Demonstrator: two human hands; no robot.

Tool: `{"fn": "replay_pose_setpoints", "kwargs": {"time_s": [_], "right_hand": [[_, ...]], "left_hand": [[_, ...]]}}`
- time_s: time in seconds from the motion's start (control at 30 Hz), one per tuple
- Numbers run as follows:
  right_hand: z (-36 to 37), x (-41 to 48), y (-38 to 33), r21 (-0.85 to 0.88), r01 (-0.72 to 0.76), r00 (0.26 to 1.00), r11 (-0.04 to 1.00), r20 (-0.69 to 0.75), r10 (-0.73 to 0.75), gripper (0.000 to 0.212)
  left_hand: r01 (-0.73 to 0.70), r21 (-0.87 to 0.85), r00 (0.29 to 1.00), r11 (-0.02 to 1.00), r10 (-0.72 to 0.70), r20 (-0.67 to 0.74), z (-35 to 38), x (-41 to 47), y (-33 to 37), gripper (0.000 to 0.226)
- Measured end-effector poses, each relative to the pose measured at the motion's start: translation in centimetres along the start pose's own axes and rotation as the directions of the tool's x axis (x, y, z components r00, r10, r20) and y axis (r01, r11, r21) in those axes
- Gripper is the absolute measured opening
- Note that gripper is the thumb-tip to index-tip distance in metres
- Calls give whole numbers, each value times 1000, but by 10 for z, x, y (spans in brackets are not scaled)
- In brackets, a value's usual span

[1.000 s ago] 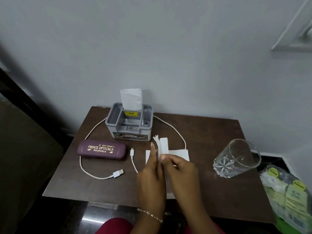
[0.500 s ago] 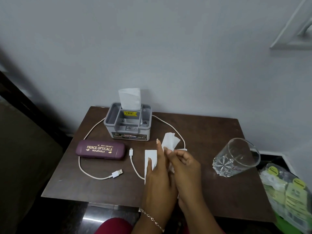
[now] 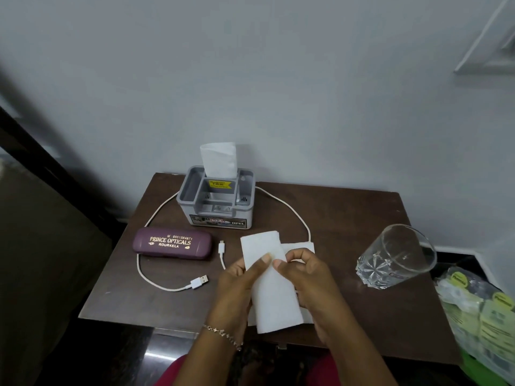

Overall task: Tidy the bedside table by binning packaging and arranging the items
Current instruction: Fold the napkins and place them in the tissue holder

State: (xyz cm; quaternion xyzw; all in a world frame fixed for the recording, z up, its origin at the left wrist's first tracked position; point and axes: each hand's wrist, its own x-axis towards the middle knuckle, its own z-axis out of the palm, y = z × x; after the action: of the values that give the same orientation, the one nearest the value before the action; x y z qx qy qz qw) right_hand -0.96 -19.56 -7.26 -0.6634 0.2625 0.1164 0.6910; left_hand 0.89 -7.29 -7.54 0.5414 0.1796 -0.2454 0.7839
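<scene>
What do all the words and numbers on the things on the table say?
"PRINCE OPTICALS" and under it "ROURKELA": gold letters on the purple glasses case.
A phone number above that starts with "M", but its digits are too blurred to be sure of.
"OPEL": front label of the grey organizer box; the rest of that label is too small to read.
Yellow price sticker inside the box: too blurred.
Green labels on the plastic packets: unreadable.

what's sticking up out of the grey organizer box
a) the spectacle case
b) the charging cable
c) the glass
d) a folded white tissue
d: a folded white tissue stands upright in the grey organizer box, while the cable, glass and spectacle case all lie on the table.
</scene>
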Motion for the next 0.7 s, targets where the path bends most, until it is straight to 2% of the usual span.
{"fn": "replay_pose_setpoints", "kwargs": {"time_s": [0.07,0.13,0.2,0.27,0.37,0.47,0.6,0.67,0.7], "right_hand": [[3,0,1,-82,31,999,996,18,-30,30],[4,-1,2,-138,28,994,990,110,-13,37],[9,-3,-1,-178,75,963,981,267,-25,29],[18,-1,-11,-240,163,941,957,329,-78,19],[39,16,-42,-348,309,945,885,213,-247,14],[60,48,-84,-473,420,900,774,107,-423,25],[82,93,-112,-632,475,825,612,78,-559,27],[90,108,-111,-724,446,812,527,80,-578,29],[93,113,-108,-761,428,810,487,84,-580,30]], "left_hand": [[-31,-26,999,999,31,-13,-2,1,1,37],[-71,-20,997,997,71,11,-6,-1,4,35],[-167,39,985,985,164,59,-13,-2,16,33],[-299,101,951,949,288,111,-19,-1,40,31],[-493,200,866,847,456,204,-24,7,90,30],[-617,263,786,742,563,254,-26,30,142,19],[-689,348,723,636,635,273,-36,70,188,6],[-685,401,725,609,623,292,-42,89,191,3],[-675,423,733,604,612,297,-45,98,189,10]]}}
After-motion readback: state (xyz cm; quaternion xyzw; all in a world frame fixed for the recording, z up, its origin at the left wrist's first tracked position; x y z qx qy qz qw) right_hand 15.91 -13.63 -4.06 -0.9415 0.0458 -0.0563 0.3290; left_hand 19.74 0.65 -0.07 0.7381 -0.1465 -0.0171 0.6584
